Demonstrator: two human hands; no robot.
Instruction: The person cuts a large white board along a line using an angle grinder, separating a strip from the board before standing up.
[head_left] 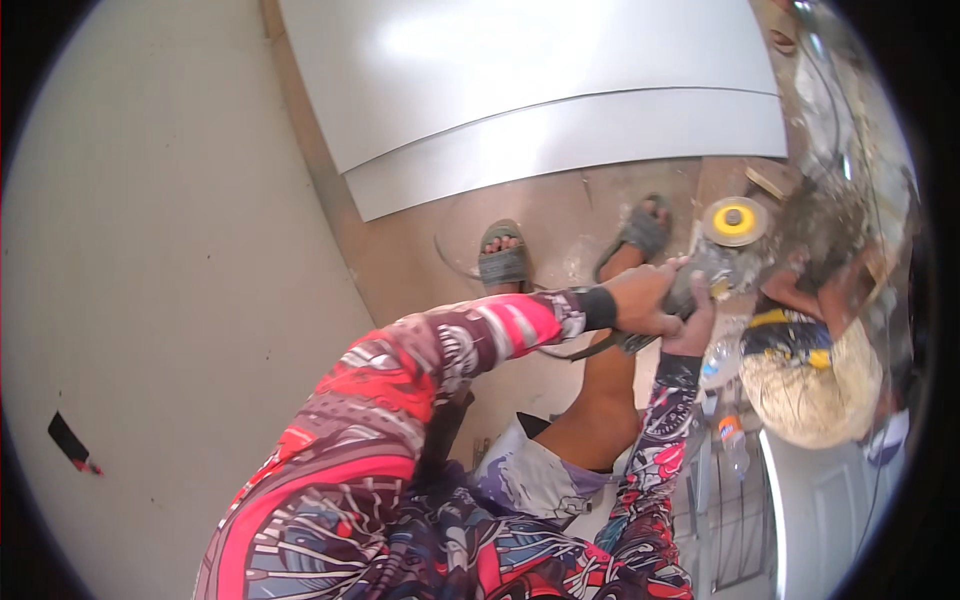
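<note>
An angle grinder is gripped in both my hands in front of my right leg. My left hand reaches across from the left with its fingers around the tool's body. Opposite it, my right hand holds the same tool from the near right side, thumb up. At the far end the round disc faces up, its centre yellow and its rim pale. Whether the disc is spinning cannot be told. A dark cord trails left from the grinder's rear. My palms hide part of its body.
Large grey-white sheets lie ahead of my sandalled feet. A wide pale panel fills the left side. At right are a cream sack-like item, a clear bottle with an orange cap, another person's arm and a white panel.
</note>
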